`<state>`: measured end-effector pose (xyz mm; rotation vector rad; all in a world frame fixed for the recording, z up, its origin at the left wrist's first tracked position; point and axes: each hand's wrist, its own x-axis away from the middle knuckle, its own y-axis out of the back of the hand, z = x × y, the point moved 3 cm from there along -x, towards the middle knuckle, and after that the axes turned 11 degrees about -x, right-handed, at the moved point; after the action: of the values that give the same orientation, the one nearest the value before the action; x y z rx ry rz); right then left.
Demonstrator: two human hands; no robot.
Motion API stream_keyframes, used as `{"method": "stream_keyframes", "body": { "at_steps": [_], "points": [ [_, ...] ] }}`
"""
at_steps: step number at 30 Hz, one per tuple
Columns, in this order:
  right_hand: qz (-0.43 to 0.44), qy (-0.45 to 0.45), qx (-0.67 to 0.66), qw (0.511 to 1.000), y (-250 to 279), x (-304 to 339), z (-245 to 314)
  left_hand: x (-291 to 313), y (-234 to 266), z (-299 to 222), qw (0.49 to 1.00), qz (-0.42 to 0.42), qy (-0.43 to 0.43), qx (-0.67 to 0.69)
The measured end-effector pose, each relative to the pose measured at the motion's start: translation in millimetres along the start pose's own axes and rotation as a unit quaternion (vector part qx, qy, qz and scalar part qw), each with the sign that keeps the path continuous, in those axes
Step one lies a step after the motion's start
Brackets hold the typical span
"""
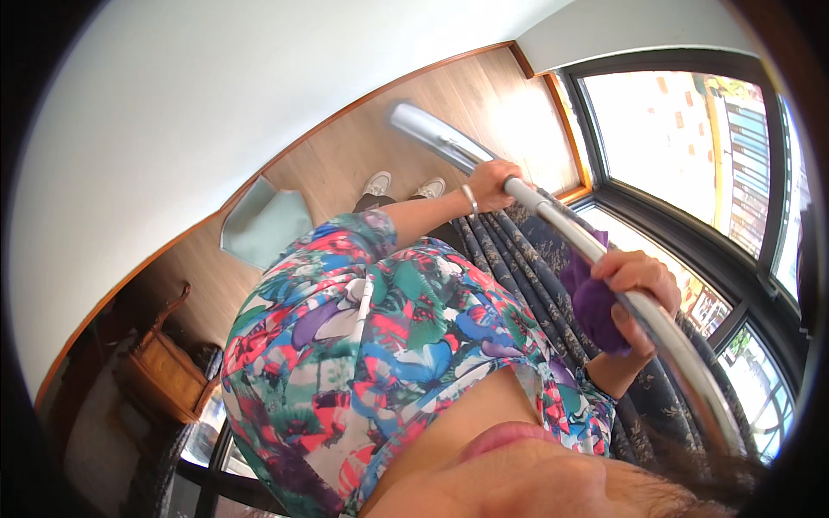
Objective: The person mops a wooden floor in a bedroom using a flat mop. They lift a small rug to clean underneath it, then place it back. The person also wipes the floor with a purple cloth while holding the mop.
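Note:
A long silver metal pole [566,226] slants across the view, from the upper middle down to the lower right. Its far end is wider and flatter, and blurred. My left hand [490,186], with a bracelet at the wrist, is closed around the pole below that wide part. Farther down, my right hand [637,281] wraps around the same pole. A bunched purple cloth [596,306] is at my right hand, against the underside of the pole; part of it is hidden behind the fingers.
Dark patterned curtains [527,281] hang beside black-framed windows [682,129] on the right. A pale green sheet-like thing [269,224] stands by the white wall [207,95]. Wooden furniture [168,367] is at lower left. My shoes [377,184] are on the wood floor [332,155].

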<state>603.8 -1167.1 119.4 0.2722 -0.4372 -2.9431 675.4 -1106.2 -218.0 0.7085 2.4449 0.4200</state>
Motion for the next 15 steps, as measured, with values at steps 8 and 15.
{"method": "stream_keyframes", "body": {
  "at_steps": [8,15],
  "points": [
    [0.096,0.055,-0.073,0.991,1,7,11,71,51,74,0.984,-0.002,0.167,0.066],
    [0.134,0.057,-0.125,0.981,-8,-32,12,114,128,102,0.981,-0.032,0.166,-0.094]
  ]
}}
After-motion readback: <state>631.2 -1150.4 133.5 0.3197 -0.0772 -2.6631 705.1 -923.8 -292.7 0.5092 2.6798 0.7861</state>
